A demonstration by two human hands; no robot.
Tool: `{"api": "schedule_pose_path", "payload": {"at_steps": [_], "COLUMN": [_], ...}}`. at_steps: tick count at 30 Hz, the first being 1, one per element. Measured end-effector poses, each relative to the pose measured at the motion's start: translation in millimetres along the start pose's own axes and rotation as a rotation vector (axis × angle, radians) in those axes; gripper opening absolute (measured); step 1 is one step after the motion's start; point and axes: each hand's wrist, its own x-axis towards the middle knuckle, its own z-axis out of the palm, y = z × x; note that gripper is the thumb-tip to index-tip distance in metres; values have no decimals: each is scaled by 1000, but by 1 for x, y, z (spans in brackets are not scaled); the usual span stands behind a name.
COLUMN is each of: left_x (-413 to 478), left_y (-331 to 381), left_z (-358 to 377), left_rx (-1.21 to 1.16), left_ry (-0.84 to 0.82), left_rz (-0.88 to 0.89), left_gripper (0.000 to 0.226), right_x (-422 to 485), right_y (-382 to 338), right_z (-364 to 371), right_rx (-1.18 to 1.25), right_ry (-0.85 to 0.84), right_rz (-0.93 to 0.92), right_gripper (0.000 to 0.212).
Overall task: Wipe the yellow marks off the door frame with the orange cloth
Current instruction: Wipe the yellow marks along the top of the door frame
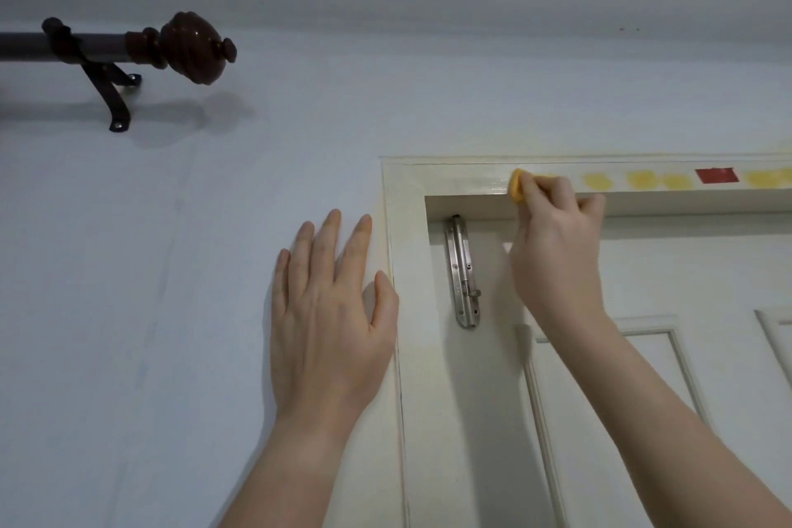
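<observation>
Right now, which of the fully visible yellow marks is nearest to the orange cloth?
The single round yellow mark just right of the right hand gripping the orange cloth. The others lie farther right, toward and past the red tape.

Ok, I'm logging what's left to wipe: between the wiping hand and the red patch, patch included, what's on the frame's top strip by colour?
Yellow marks: 3
Red patch: 1
Total: 4
</observation>
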Motion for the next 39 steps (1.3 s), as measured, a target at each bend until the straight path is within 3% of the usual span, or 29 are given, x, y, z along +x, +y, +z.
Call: {"api": "schedule_pose_path", "payload": {"at_steps": [6, 10, 15, 20, 25, 30, 35, 39], "left_x": [2, 2, 2, -2, -1, -5, -8, -12], "left_y": [21, 26, 28, 32, 40, 47, 59, 66], "left_z": [9, 12, 15, 18, 22, 25, 29, 30], "left_rx": [6, 13, 36, 43, 52, 49, 71, 56], "left_ry": [-7, -7, -24, -37, -41, -65, -72, -78], "left_rz": [21, 17, 28, 39, 31, 30, 29, 29], "left_gripper": [62, 62, 62, 62, 62, 62, 63, 63], "right_x": [6, 2, 3, 5, 4, 10, 11, 24], "right_y": [-8, 18, 5, 28, 9, 42, 36, 59], "right_z": [13, 1, 12, 0, 8, -8, -4, -15], "right_rx": [33, 37, 61, 76, 122, 93, 101, 86], "right_ry": [-42, 23, -22, 7, -38, -38, -72, -103], "right_rz": [-197, -32, -183, -40, -203, -14, -167, -53], "right_gripper": [60, 54, 57, 54, 64, 59, 65, 60]}}
